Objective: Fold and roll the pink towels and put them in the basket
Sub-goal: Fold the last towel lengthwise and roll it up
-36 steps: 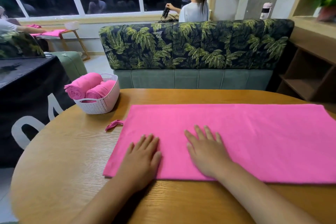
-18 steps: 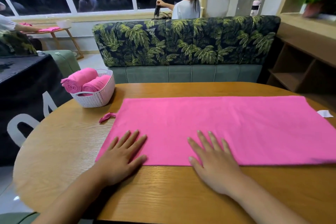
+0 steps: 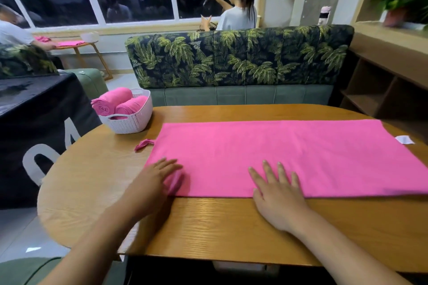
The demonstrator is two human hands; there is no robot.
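Pink towel (image 3: 289,150) spread flat on the wooden surface (image 3: 208,227), with the basket (image 3: 129,122) of rolled towels (image 3: 113,102) well apart at far left. The right hand (image 3: 278,194) lies flat on the near edge, fingers spread. The left hand (image 3: 152,180) covers the rucked near-left corner, and blur hides whether it pinches the cloth. We judge the towel light, limp and apt to slide, best taken by the corners of its short left edge.

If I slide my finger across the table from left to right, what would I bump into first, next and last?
white basket → left hand → right hand → white tag. The pink towel stretches across most of the way, so it has no single spot.
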